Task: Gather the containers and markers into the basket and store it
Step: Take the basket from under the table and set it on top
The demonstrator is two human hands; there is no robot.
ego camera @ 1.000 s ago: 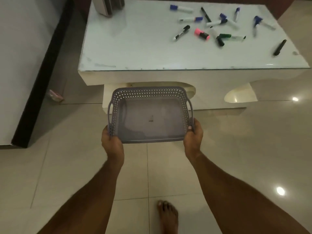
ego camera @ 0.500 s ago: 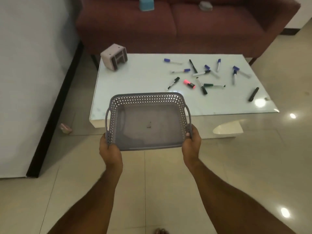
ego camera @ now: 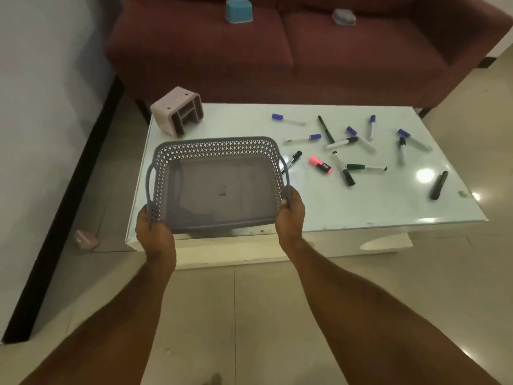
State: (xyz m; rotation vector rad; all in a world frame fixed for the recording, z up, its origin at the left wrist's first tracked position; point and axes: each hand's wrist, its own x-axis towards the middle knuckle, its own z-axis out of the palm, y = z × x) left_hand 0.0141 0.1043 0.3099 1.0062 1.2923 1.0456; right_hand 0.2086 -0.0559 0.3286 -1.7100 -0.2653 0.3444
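I hold an empty grey perforated basket (ego camera: 216, 147) over the near left part of the white table (ego camera: 347, 207). My left hand (ego camera: 154, 232) grips its near left corner and my right hand (ego camera: 290, 212) grips its near right corner. Several markers lie scattered on the table's right half, among them a pink highlighter (ego camera: 320, 164), a green-capped marker (ego camera: 366, 167) and a black marker (ego camera: 438, 185). A pink compartment container (ego camera: 177, 115) lies on its side at the table's far left corner. A blue container (ego camera: 238, 11) and a grey container (ego camera: 344, 16) sit on the sofa.
A dark red sofa (ego camera: 305, 56) stands behind the table. A white wall with a black skirting (ego camera: 63, 207) runs along the left. A small pink object (ego camera: 86, 239) lies on the tiled floor beside the table's left end.
The view has lifted from the floor toward the sofa. The basket, still in both hands, has come forward from in front of the table to above its near left part.
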